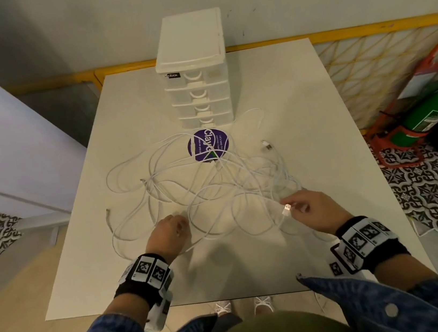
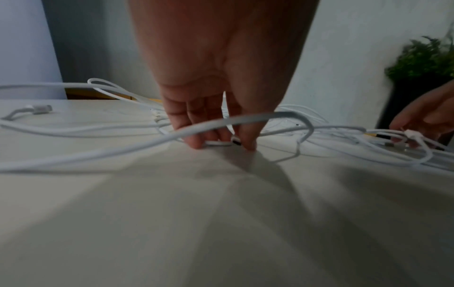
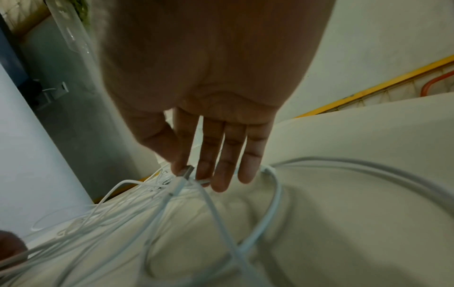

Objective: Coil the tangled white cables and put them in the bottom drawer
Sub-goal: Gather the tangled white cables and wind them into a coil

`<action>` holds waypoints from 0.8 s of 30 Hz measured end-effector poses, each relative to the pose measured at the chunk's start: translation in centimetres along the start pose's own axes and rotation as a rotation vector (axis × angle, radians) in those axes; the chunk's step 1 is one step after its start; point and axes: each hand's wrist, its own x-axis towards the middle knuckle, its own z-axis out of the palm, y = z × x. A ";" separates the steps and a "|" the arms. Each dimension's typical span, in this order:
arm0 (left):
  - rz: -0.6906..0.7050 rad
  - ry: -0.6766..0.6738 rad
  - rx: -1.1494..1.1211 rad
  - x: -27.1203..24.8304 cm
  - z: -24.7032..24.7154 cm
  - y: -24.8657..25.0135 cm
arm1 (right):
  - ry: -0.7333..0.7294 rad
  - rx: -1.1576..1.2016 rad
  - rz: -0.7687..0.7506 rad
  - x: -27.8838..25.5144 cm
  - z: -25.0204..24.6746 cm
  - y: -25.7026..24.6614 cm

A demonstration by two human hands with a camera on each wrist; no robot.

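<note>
1. The white cables [image 1: 209,184] lie tangled across the middle of the desk [image 1: 300,92], reaching its near edge: you need free ends before any coiling can start.
2. Your right hand [image 1: 307,208] pinches a connector plug [image 1: 286,208] between thumb and forefinger, other fingers extended, likely to trace that cable out.
3. Your left hand [image 1: 169,230] pinches another cable end [image 2: 221,143] down at the desk, its grip closed on it.
4. The drawer unit [image 1: 196,84] stands at the far edge, its bottom drawer [image 1: 204,120] closed.
</note>
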 end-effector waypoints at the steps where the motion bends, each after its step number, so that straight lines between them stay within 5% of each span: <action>1: -0.009 -0.001 0.020 0.2 0.2 -0.3 | -0.019 -0.017 -0.003 -0.1 0.1 0.0; 7: 0.191 0.173 0.113 0.4 0.5 1.8 | 0.097 -0.019 0.065 -0.1 0.3 -0.3; 12: 0.051 -0.078 0.185 0.9 1.5 3.3 | 0.262 0.227 -0.024 -0.5 -1.8 -2.2; 16: 0.082 -0.078 0.176 0.9 1.8 2.5 | 0.248 0.713 -0.149 -0.2 -3.9 -6.7; 19: 0.076 -0.055 0.176 0.7 1.4 1.6 | 0.400 0.853 -0.233 0.8 -5.8 -9.4; 24: 0.160 -0.076 0.144 0.2 0.3 -0.5 | 0.556 0.540 -0.055 6.3 -6.1 -8.7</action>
